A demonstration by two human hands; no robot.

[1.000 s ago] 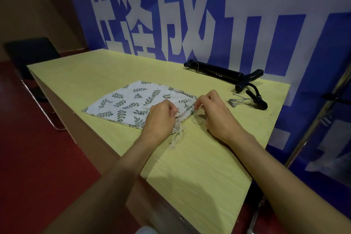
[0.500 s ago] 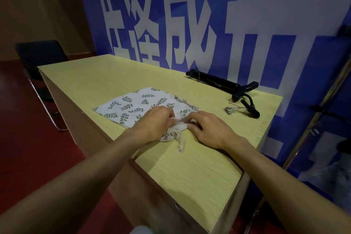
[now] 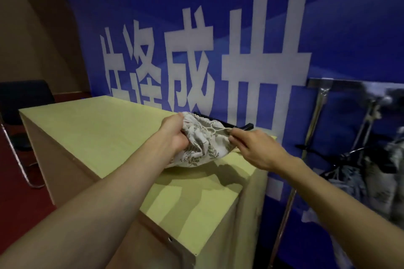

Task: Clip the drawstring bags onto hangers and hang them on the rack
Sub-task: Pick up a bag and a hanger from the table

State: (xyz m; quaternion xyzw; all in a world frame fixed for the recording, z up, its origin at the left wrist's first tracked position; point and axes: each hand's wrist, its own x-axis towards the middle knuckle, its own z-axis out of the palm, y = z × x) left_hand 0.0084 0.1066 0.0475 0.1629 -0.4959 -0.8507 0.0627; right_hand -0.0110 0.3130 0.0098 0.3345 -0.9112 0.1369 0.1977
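The left hand [image 3: 175, 132] is curled tight round the bunched leaf-print drawstring bag [image 3: 204, 148], held over the worktop [image 3: 98, 133]. The right hand [image 3: 259, 150] pinches the bag's cord [image 3: 219, 130], drawn taut.

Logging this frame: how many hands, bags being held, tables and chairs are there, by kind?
hands: 2, left hand and right hand
drawstring bag, held by both: 1
table: 1
chair: 1
Total: 5
Items hanging on the rack are too blurred to count.

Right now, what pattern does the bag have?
The drawstring bag shows green leaf sprigs on white; head view.
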